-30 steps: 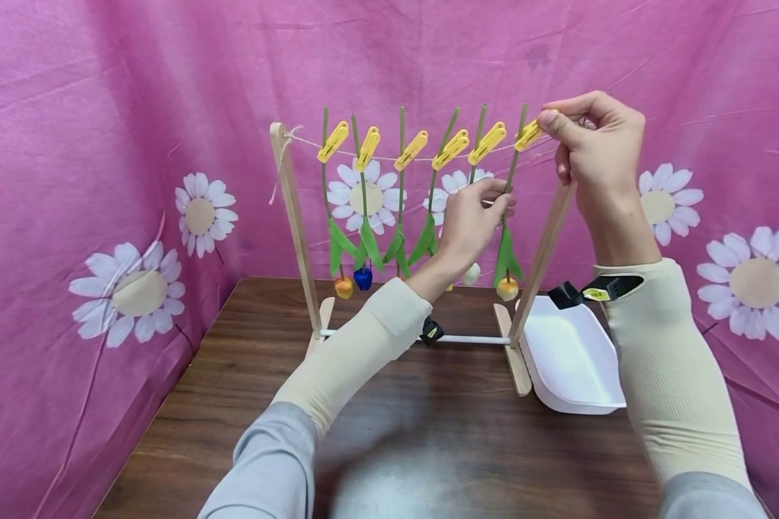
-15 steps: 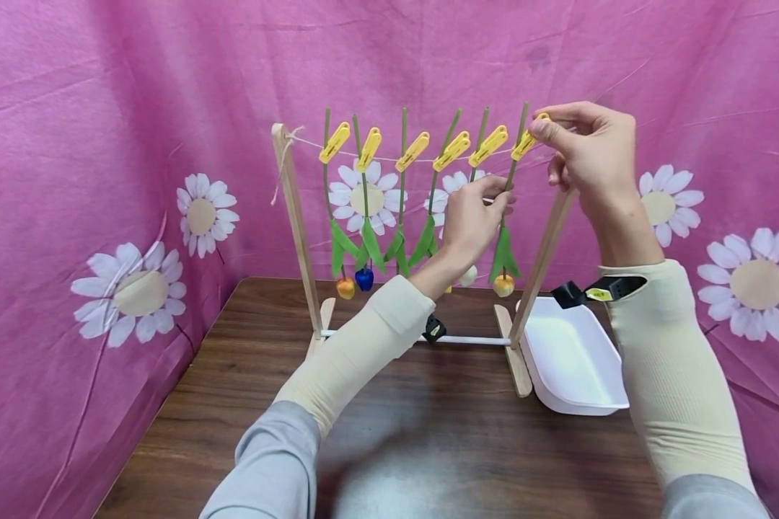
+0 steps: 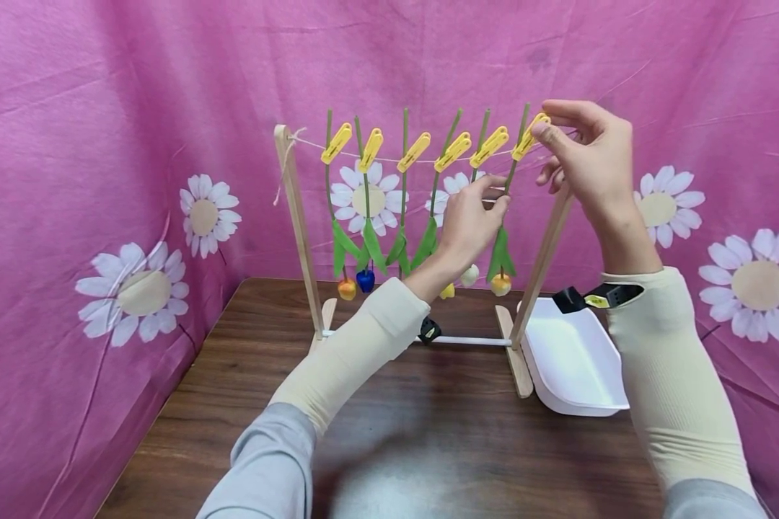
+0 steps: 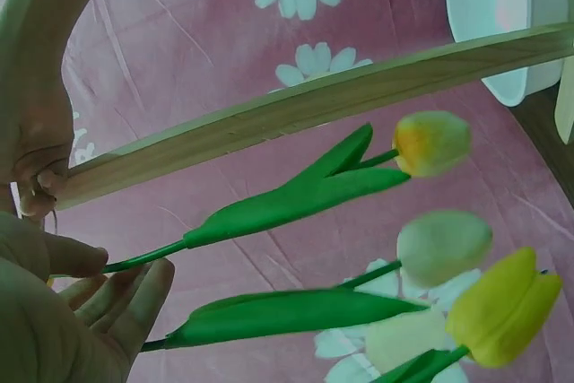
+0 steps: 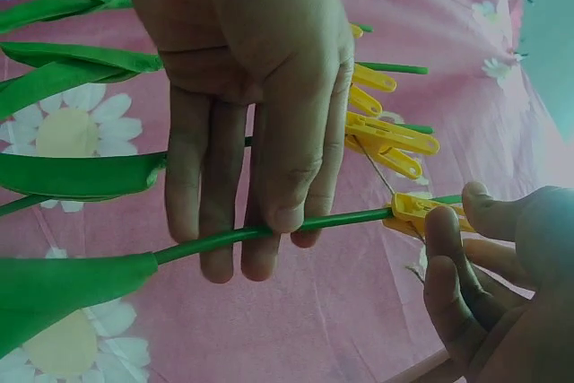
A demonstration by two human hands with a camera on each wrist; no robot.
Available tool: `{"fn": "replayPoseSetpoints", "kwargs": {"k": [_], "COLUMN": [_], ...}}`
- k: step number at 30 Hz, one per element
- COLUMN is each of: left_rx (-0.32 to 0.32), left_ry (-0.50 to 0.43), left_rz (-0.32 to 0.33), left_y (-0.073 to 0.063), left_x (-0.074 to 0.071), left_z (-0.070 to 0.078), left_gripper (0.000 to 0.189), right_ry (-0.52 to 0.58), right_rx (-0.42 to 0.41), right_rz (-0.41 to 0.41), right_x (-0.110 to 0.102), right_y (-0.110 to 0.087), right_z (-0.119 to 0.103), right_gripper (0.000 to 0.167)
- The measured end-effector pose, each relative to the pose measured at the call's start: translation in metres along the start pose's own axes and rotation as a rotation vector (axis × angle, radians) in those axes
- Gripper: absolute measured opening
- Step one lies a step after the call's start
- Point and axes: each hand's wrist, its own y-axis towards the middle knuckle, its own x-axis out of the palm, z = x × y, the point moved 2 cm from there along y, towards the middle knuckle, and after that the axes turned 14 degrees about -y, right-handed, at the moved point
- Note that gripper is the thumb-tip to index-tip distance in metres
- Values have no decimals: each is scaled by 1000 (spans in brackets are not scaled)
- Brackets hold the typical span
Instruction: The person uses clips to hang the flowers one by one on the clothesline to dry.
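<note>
A row of artificial tulips hangs head down from a string, each stem clipped by a yellow clothespin. The rightmost tulip [image 3: 501,285] has an orange-and-cream head. My left hand [image 3: 470,220] pinches its green stem [image 5: 345,221] below the clip, thumb against fingertips. My right hand [image 3: 593,155] is at the rightmost clothespin [image 3: 529,137], with its handle end between thumb and index finger; the other fingers are loosely bent. That clothespin sits over stem and string. Beside it hang a white tulip [image 4: 446,248] and a yellow tulip [image 4: 502,307]. My left forearm hides part of the row.
A wooden stand [image 3: 296,231] with a white crossbar [image 3: 474,340] carries the string. To its right lies a white plastic tub [image 3: 574,353] on the brown wooden table [image 3: 389,447]. Pink cloth [image 3: 428,58] with daisies hangs behind and at the sides.
The right hand has shifted slightly left and the rightmost clothespin now tilts more steeply, more of it showing. The rightmost tulip's head has swung a little left. The left hand has hardly moved.
</note>
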Motion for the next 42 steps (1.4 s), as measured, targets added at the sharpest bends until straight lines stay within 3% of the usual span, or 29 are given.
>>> {"fn": "replayPoseSetpoints", "kwargs": {"k": [5,11,21,31,38,42], "left_rx": [19,87,201,176,219,205], "left_ry": [-5,-4,8,-35,-58,-41], "left_rz": [-44,-89,-154,-134,-116,-100], "left_y": [-6,-15,-30,-44,-55,-62], "left_x": [-4,-15,-57,-105,-143,-164], "left_z": [2,6,9,-7,-29,-43], "left_gripper": [37,33,15,8,11,13], "right_ry": [18,-1,-46,-285,-353,-446], "right_rx": [-82,-107,-140,-91,-82,-44], "right_rz": [70,177,248,271,246,236], "right_x": [-2,-6,-18,-40,-54,-64], "right_y": [-6,-18,-33,-48,-60,-69], "right_z": [-1,-2,9,35,62,78], "right_gripper": [27,16,10,12,15,20]}}
